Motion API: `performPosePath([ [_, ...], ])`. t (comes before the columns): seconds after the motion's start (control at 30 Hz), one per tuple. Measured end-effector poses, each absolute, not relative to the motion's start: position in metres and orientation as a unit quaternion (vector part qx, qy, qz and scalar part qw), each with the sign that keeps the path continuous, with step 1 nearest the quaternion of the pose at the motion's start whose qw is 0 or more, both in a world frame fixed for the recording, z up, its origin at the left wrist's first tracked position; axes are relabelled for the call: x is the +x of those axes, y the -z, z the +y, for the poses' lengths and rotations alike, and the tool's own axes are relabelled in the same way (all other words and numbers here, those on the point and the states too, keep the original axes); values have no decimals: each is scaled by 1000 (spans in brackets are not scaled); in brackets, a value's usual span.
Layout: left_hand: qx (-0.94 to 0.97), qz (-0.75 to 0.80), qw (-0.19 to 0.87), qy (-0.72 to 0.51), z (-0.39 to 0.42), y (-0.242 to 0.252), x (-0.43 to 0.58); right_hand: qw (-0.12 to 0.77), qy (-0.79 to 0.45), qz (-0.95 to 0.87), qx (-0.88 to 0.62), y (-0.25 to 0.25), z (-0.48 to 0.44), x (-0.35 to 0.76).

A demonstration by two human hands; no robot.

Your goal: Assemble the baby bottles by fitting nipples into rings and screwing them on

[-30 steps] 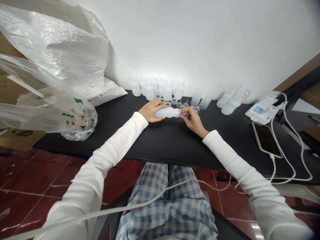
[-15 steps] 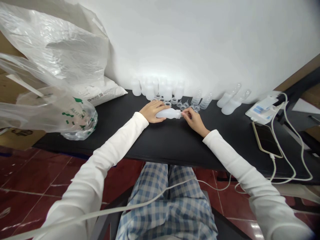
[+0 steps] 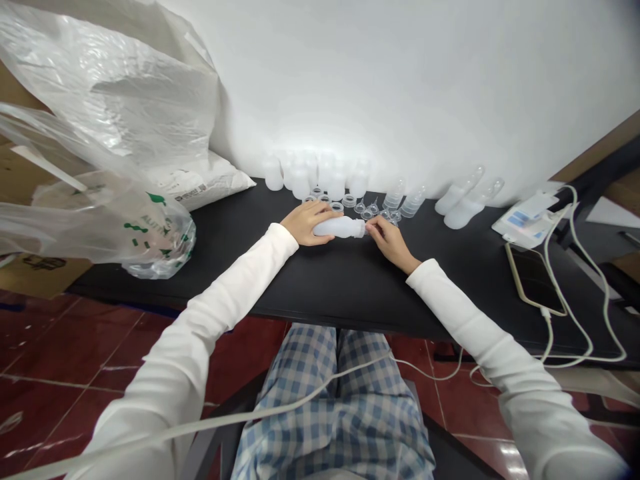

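My left hand (image 3: pixel 307 223) wraps the body of a frosted white plastic bottle (image 3: pixel 339 227) lying on its side above the black table (image 3: pixel 450 303). At the bottle's neck, my right hand (image 3: pixel 388 240) pinches a small transparent plastic piece (image 3: pixel 368 229), which is mostly hidden by the fingers. Just beyond my hands stands a row of several white plastic bottles (image 3: pixel 313 175), with several transparent rings (image 3: pixel 349 200) and small funnel-shaped parts (image 3: pixel 367 212) lying in front of it.
Several translucent bottles (image 3: pixel 403 200) and frosted bottles with transparent tops (image 3: pixel 463 199) stand along the wall. A large plastic bag (image 3: pixel 103 127) and white sack (image 3: pixel 205 180) fill the left. At the right are a smartphone (image 3: pixel 533 280), a white device (image 3: pixel 525 220) and cables.
The bottle and both hands have shifted slightly to the right. My right fingers stay pinched at the bottle's neck.
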State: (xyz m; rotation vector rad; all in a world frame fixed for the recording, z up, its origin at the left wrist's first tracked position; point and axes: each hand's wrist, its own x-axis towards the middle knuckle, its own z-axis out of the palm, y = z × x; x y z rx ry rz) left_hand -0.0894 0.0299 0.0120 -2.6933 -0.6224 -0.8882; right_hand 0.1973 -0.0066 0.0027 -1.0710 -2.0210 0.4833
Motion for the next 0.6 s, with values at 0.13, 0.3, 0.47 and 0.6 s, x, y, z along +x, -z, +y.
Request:
performPosePath([
  [0.13,-920,-221,101,307,31,-11,-90,408,-200,-798,-395,-1,-6,197],
  [0.3,-922,-215,107,305,29,-11,-88,398,-176,-803,-406,-4,-7,197],
  [0.47,-928,-208,104,292,27,-11,-83,355,-158,-821,-417,-7,-6,197],
  [0.6,-930,-209,98,285,28,-10,-83,342,-150,-816,-441,-3,-2,198],
])
